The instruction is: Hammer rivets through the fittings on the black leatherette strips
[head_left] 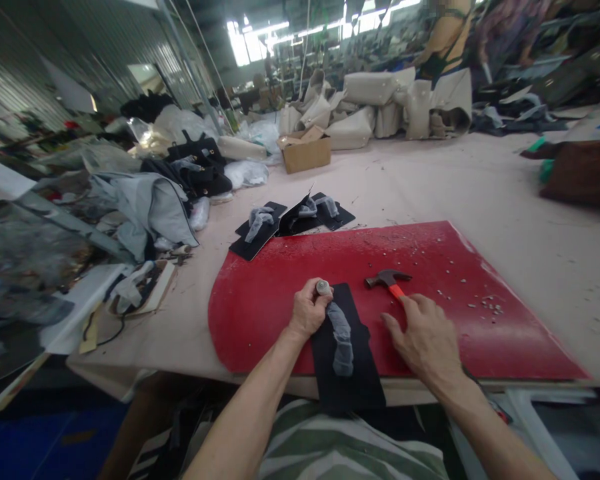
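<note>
Head view: the left hand (307, 312) is clenched around a small metal punch (323, 288) upright on a black panel (347, 353); the right hand (427, 340), fingers spread, rests over a hammer (387, 279) handle on the red mat (260, 307).

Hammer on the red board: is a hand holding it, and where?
The right hand lies over the hammer handle; a true grip cannot be told. The left hand fingers grip a small metal punch upright by its shaft.

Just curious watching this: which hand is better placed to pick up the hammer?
Probably the right hand: it lies open beside the orange-handled hammer. The left hand is closed around a small metal punch on the black leather panel.
</note>
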`<state>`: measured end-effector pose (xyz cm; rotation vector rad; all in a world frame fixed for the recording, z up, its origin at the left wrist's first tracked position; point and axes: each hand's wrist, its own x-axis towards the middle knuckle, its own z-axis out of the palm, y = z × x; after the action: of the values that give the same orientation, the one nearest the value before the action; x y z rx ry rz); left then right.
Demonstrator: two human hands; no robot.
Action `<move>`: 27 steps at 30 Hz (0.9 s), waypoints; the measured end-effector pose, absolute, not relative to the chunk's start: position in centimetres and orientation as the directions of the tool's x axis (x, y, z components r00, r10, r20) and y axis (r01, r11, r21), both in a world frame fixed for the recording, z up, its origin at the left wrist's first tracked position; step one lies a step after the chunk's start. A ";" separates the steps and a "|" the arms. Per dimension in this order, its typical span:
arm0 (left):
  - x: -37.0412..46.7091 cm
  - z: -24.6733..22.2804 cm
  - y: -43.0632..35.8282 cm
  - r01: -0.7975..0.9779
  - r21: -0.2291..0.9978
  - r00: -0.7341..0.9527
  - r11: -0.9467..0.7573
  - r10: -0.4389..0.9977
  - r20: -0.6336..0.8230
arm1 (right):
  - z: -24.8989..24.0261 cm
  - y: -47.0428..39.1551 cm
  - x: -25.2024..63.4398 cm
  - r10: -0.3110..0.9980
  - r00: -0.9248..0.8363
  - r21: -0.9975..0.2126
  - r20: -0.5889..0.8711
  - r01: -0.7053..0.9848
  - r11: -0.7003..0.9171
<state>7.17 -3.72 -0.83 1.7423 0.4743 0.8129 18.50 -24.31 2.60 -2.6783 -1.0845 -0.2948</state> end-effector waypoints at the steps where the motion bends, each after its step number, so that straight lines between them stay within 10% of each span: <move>1: 7.2 -0.7 -3.6 -0.084 0.946 0.701 -0.313 0.657 0.279 | 2.4 -25.1 19.6 0.648 0.723 -0.061 0.239 0.677 -0.734; 4: 7.5 -0.5 -3.5 -0.082 0.957 0.716 -0.280 0.651 0.252 | 2.2 -26.8 21.7 0.635 0.770 -0.066 0.065 0.638 -0.767; 6: 8.1 -0.4 -3.7 -0.061 0.963 0.669 -0.264 0.705 0.236 | 2.5 -26.9 22.0 0.611 0.786 -0.319 -0.091 0.558 -0.766; 9: 8.7 -0.3 -4.3 0.001 0.963 0.567 -0.269 0.793 0.221 | 3.7 -26.1 21.1 0.631 0.652 -0.768 -0.420 0.116 -0.630; 13: 8.4 -0.4 -5.0 0.059 0.929 0.564 -0.364 0.781 0.270 | 6.4 -24.6 19.3 0.649 0.506 -0.822 -0.568 -0.313 -0.475; 17: 7.8 -0.8 -5.0 0.046 0.900 0.629 -0.434 0.713 0.311 | 9.0 -23.4 18.2 0.690 0.701 -0.883 -0.180 0.194 -0.427; 21: 7.6 -0.9 -4.9 0.043 0.894 0.643 -0.446 0.697 0.317 | 9.8 -22.4 18.3 0.798 0.587 -0.527 0.135 0.725 -0.444; 24: 7.6 -0.8 -4.9 0.047 0.899 0.644 -0.436 0.701 0.306 | 10.7 -21.8 18.8 0.886 0.453 -0.291 0.095 0.864 -0.411; 27: 7.6 -0.8 -4.9 0.044 0.900 0.641 -0.434 0.703 0.308 | 13.4 -21.5 18.9 0.855 0.454 -0.306 0.249 0.875 -0.376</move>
<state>7.60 -4.93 -0.76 1.8886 0.5913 0.8507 18.89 -21.49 13.38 -2.3173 -1.4585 -0.0677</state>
